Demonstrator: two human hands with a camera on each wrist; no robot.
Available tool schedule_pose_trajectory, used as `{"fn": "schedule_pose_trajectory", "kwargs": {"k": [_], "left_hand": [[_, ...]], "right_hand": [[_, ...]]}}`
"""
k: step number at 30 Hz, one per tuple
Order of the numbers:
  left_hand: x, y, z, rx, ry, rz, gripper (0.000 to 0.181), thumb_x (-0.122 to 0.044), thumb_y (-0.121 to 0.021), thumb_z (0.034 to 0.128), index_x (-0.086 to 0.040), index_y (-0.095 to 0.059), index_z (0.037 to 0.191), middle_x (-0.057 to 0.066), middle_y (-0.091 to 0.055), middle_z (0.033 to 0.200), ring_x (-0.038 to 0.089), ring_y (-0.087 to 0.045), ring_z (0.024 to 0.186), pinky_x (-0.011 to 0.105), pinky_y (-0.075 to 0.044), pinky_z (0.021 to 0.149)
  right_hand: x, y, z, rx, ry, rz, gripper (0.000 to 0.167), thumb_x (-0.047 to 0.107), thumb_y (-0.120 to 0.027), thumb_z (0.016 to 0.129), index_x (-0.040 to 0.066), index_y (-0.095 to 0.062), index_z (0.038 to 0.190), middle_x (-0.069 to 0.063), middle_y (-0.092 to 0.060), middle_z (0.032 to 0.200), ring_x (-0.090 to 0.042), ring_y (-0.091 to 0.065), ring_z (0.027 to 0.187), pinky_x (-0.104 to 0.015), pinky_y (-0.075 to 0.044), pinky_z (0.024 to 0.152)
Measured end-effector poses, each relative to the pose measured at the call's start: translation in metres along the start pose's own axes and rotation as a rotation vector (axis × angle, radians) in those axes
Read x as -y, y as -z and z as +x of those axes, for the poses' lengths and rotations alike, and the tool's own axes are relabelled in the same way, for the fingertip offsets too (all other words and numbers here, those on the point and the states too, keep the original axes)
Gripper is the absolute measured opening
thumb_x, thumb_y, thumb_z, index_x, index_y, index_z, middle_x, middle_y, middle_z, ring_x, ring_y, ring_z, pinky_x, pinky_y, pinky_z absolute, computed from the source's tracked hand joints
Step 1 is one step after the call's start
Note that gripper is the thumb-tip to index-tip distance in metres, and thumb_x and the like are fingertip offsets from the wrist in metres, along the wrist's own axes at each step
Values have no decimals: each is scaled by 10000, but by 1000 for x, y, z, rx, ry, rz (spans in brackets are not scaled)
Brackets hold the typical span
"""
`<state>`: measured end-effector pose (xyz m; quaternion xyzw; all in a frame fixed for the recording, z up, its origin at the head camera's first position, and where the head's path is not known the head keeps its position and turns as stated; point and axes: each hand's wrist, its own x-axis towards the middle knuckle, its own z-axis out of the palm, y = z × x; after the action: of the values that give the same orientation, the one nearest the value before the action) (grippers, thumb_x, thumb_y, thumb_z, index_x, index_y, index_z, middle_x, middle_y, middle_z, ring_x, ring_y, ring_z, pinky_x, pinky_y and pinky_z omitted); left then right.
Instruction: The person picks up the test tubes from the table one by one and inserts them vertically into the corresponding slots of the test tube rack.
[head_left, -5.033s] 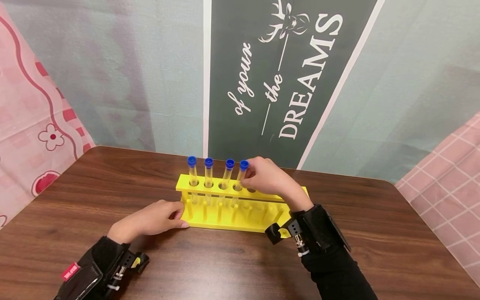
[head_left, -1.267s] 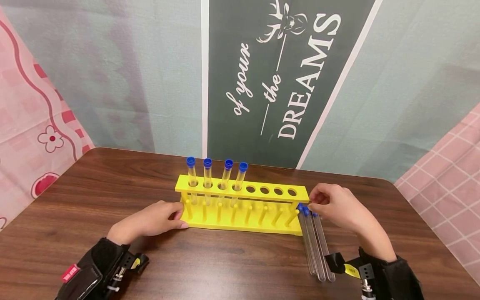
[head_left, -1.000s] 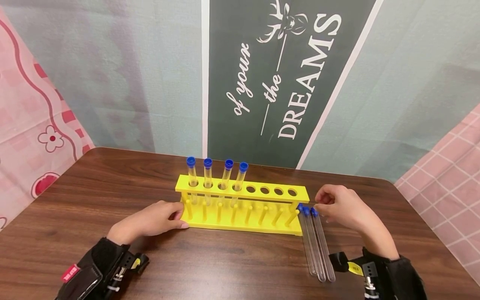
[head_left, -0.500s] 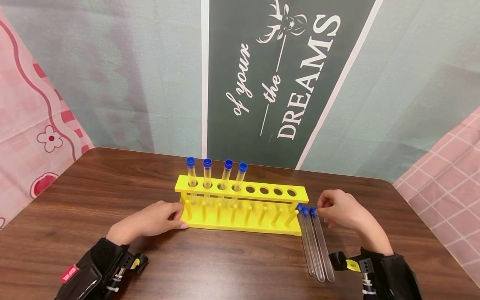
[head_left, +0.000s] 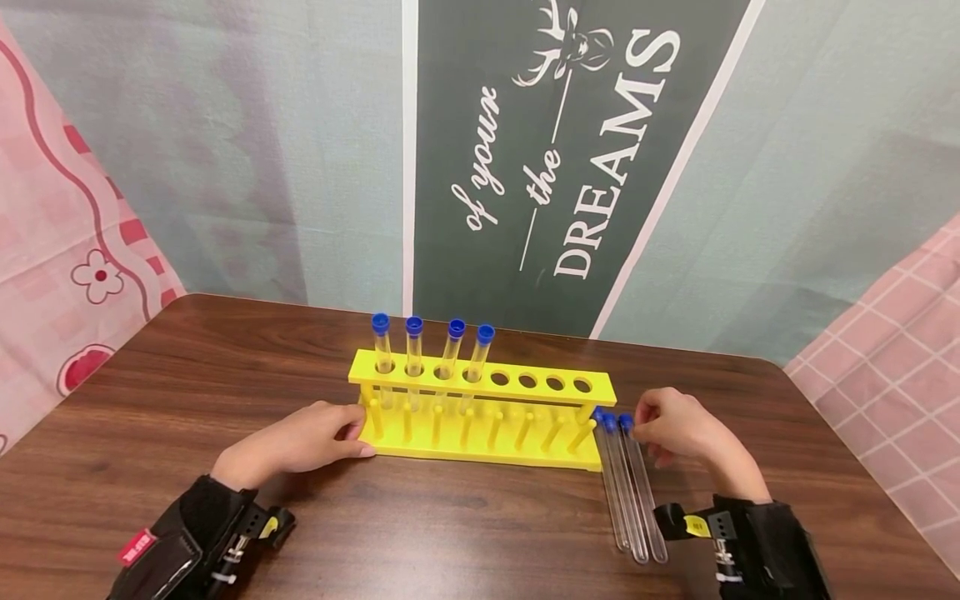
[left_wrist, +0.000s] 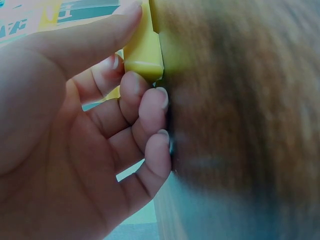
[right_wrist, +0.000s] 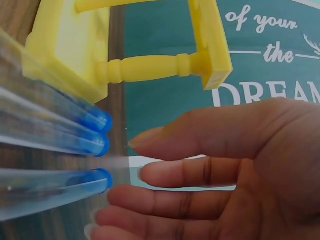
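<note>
Standing near the brown wooden table's (head_left: 450,533) far edge, a yellow plastic rack (head_left: 483,447) is staying pinched by the left hand (head_left: 313,437); the right hand (head_left: 681,427), gone from the fourth clear blue-capped tube (head_left: 478,355), is hanging, fingers slightly parted, beside three loose tubes (head_left: 624,492).

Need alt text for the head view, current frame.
Left hand grips the left end of a yellow rack holding four blue-capped tubes, its other four holes empty. Right hand is beside three more blue-capped tubes lying on a brown table.
</note>
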<state>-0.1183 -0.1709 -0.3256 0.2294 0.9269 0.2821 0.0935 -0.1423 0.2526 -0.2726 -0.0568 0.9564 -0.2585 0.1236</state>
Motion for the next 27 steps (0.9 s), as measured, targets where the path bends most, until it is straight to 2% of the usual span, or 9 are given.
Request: {"fn": "schedule_pose_trajectory", "kwargs": {"k": [5,16,27], "left_hand": [[1,0,0,-5,-10,15,348,-355,-659,824,-134,-428,687,-57,-317,573,75,-312,504,220,-254,492],[2,1,0,-11,-42,30,348,-350,-656,829,-137,-421,685,-66,-313,574,61,-306,509,213,-256,495],[1,1,1,-5,-36,32,344,-351,-656,828,-135,-425,691,-61,-314,579,70,-312,514,218,-260,499]], "right_hand": [[-4,-3,4,19,-56,-15,150,25,-645,805,10,-502,763,-94,-489,605,-178,-515,451,-317,-486,466],[-9,-8,8,58,-121,-13,173,21,-651,797,-8,-487,747,-108,-490,577,-188,-534,437,-323,-493,467],[-9,-12,7,82,-143,-19,171,6,-640,802,-15,-494,718,-122,-505,579,-197,-555,425,-330,-491,456]]}}
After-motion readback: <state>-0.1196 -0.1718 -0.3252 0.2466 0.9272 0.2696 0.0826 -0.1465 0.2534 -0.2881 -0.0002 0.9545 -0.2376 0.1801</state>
